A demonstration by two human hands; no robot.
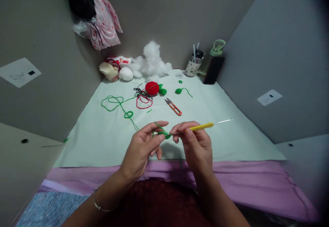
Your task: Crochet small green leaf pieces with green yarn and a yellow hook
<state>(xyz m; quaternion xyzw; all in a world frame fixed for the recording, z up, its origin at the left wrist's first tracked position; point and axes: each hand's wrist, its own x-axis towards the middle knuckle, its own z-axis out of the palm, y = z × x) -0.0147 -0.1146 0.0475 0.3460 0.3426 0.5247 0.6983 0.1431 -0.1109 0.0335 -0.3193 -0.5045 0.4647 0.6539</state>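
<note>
My left hand (146,143) pinches a small green crochet piece (167,136) between thumb and fingers, with green yarn (161,127) running over its raised forefinger. The strand trails back from there to loose loops on the table. In my right hand (196,141) is a crochet hook (202,127) with a yellow handle, its bare rear tip pointing right. The hook's working end meets the green piece; whether it sits inside a stitch is too small to tell. Beyond the hands lie orange-handled thread snips (174,107).
A red ball (152,88) lies among black and red yarn, close to small green pieces. A green ball with a tail (179,91) is right of it. White stuffing (153,60), a cup (193,66), a bottle (217,50) and a phone (214,70) line the back wall.
</note>
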